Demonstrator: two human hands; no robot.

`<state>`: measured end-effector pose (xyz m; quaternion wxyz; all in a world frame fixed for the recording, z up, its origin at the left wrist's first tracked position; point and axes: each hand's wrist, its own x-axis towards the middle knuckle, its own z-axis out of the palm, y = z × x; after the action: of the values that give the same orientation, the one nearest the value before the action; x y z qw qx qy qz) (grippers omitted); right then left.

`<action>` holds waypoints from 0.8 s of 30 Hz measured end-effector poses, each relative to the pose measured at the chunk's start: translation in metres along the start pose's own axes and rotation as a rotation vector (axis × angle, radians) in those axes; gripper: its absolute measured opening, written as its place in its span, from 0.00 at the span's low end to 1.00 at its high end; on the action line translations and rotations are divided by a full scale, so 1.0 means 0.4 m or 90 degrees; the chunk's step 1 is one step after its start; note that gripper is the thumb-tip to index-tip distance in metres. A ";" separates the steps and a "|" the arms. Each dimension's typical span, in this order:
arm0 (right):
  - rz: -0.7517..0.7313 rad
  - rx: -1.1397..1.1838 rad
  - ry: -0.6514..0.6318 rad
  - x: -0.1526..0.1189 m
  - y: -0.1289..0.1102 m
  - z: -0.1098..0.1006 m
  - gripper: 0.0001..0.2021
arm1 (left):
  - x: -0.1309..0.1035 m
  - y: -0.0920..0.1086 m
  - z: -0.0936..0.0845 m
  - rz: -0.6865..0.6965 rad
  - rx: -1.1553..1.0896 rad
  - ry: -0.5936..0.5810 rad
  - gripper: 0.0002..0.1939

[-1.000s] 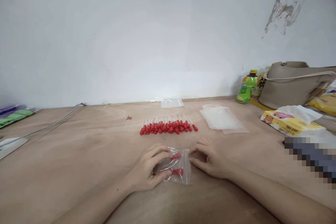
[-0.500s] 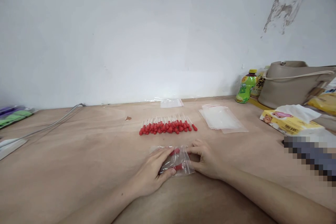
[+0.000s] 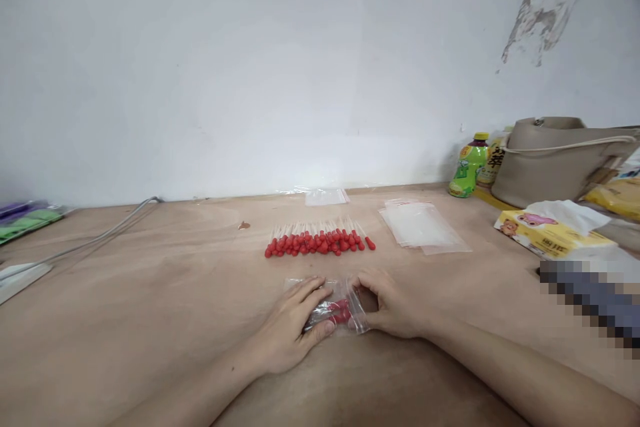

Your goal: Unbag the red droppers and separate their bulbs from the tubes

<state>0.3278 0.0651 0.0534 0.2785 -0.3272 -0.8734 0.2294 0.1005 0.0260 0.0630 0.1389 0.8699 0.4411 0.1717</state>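
A clear zip-lock bag (image 3: pixel 324 300) with a few red-headed pieces (image 3: pixel 340 310) inside lies on the table in front of me. My left hand (image 3: pixel 300 317) rests over the bag's left part, fingertips on its far side and thumb at its near edge, holding it. At the bag's right end, my right hand (image 3: pixel 383 303) grips the mouth between curled fingers and thumb. Some fingertips are hidden by the plastic. Beyond both hands lies a row of thin pale sticks with red bulb-shaped heads (image 3: pixel 320 242), heads towards me.
Flat zip bags (image 3: pixel 425 227) lie right of the row, and another bag (image 3: pixel 327 197) lies by the wall. Further right are a green bottle (image 3: pixel 467 167), a beige bucket-shaped bag (image 3: pixel 545 160) and a tissue pack (image 3: pixel 555 233). A grey cable (image 3: pixel 110 232) runs along the left.
The red pieces inside the bag now lie closer together near its mouth. My right fingers have closed in on the bag's right end; my left hand has barely shifted.
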 end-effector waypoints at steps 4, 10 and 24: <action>-0.010 -0.020 -0.019 0.001 0.004 0.000 0.22 | 0.001 -0.002 -0.001 0.005 0.009 -0.017 0.27; 0.002 -0.055 -0.044 0.003 0.014 -0.018 0.23 | -0.001 -0.013 0.000 0.001 0.042 -0.077 0.33; 0.033 0.021 0.012 -0.005 -0.005 0.011 0.07 | 0.001 -0.004 -0.004 0.006 0.075 -0.103 0.32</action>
<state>0.3253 0.0614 0.0509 0.2863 -0.3475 -0.8577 0.2481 0.0990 0.0273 0.0639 0.1218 0.8896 0.4338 0.0752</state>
